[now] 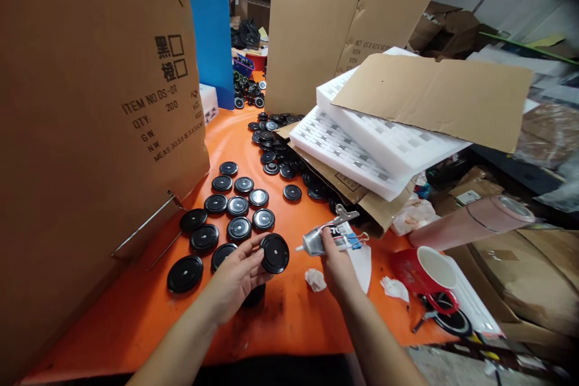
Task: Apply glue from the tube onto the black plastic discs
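Note:
Between the thumb and fingers of my left hand (242, 274) is a round black disc (275, 253), tilted so its face with a small pale centre dot shows. My right hand (337, 265) grips a silver glue tube (319, 241), its white nozzle pointing left toward the disc but apart from it. A metal bulldog clip (344, 215) and a wire binder clip sit at the tube's rolled end. Several similar black discs (237, 205) lie in loose rows on the orange tabletop (289, 319) beyond and left of my left hand. One disc is partly hidden beneath that hand.
A heap of black discs (269, 139) lies farther back. White foam trays (344, 145) under a cardboard sheet (434, 96) stand at right, near a red mug (423, 271) and a pink bottle (474, 220). Crumpled tissue (315, 279) lies between my hands. A tall carton (99, 102) borders the left.

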A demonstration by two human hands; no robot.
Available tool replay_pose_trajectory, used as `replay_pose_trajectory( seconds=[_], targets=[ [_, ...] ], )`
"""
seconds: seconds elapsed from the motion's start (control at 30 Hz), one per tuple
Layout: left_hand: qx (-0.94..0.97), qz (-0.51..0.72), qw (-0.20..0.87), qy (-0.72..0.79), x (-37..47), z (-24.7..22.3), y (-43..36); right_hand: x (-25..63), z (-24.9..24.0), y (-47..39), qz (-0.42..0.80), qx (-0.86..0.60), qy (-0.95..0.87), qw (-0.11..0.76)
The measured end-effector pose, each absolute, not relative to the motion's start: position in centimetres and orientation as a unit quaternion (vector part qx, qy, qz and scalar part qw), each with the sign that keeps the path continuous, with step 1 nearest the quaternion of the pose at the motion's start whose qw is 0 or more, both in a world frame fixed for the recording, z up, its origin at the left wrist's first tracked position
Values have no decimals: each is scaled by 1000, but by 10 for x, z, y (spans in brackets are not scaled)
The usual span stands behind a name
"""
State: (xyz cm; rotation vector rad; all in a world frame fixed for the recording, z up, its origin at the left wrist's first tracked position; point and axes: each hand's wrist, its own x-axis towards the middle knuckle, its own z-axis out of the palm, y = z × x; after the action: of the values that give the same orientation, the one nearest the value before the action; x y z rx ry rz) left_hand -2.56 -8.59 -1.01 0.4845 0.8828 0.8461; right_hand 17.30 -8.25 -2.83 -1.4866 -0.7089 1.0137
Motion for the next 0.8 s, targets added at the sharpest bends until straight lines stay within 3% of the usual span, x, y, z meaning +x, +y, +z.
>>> replay_pose_trajectory(
  seconds=[0.13,0.23,0.47,0.6,0.8],
  targets=[
    [192,394,791,427,-43,-13,-91,217,-35,-79,531,-598,-368,475],
    [179,409,777,445,-59,-15,-96,255,-42,-79,539,-637,-440,333],
    [177,434,764,444,-73,-20,-96,308,-44,-79,251,-789,-554,87],
    [179,439,763,440,-74,-21,-95,304,-32,-91,133,-794,-583,107],
    [175,441,763,439,-75,-21,-94,268,-25,-98,195,-770,-565,222]
  ],
)
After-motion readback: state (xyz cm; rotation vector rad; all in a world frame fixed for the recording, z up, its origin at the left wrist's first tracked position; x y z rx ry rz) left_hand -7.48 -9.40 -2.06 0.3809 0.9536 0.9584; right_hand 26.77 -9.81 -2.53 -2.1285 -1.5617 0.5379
